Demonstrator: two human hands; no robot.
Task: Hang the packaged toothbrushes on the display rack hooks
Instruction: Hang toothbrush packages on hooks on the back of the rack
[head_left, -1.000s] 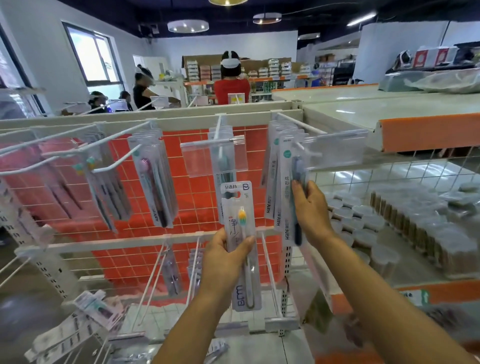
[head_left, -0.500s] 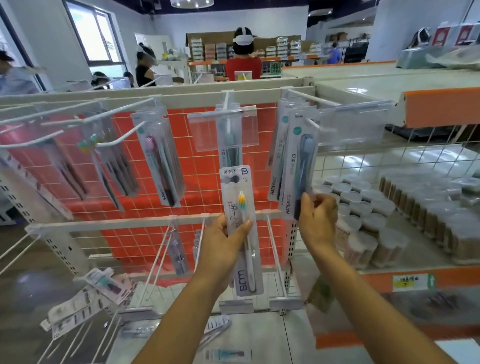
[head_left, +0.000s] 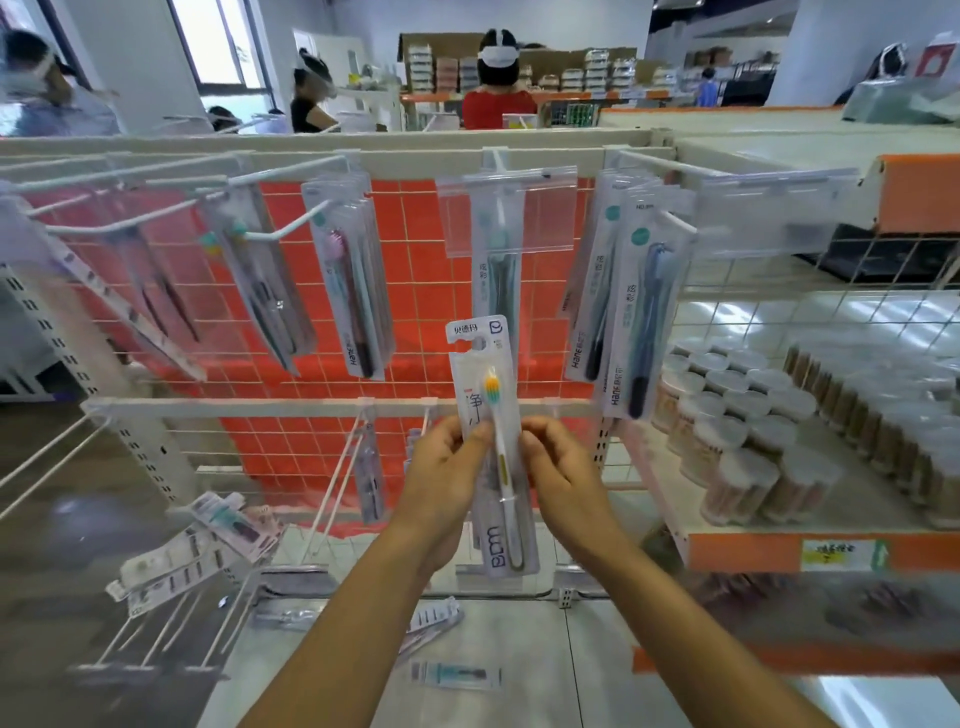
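Observation:
A packaged toothbrush (head_left: 493, 447) with a white handle and a yellow-green head stands upright in front of the wire display rack (head_left: 426, 291). My left hand (head_left: 447, 483) grips its left edge and my right hand (head_left: 558, 478) pinches its right edge. The pack's hang hole is at the top, below the middle hook (head_left: 493, 161). Several packs (head_left: 353, 280) hang on the upper left hooks, and a dark toothbrush pack (head_left: 636, 317) hangs on the right hook.
Loose toothbrush packs (head_left: 197, 551) lie on the lower hooks at left and on the shelf floor (head_left: 457, 675). Clear round tubs (head_left: 748, 441) fill the shelf at right. An empty hook (head_left: 311, 218) juts out at upper left. People stand behind the rack.
My right hand has let go of the dark pack hanging on the right hook and come down onto the pack in my left hand. The view has tilted down.

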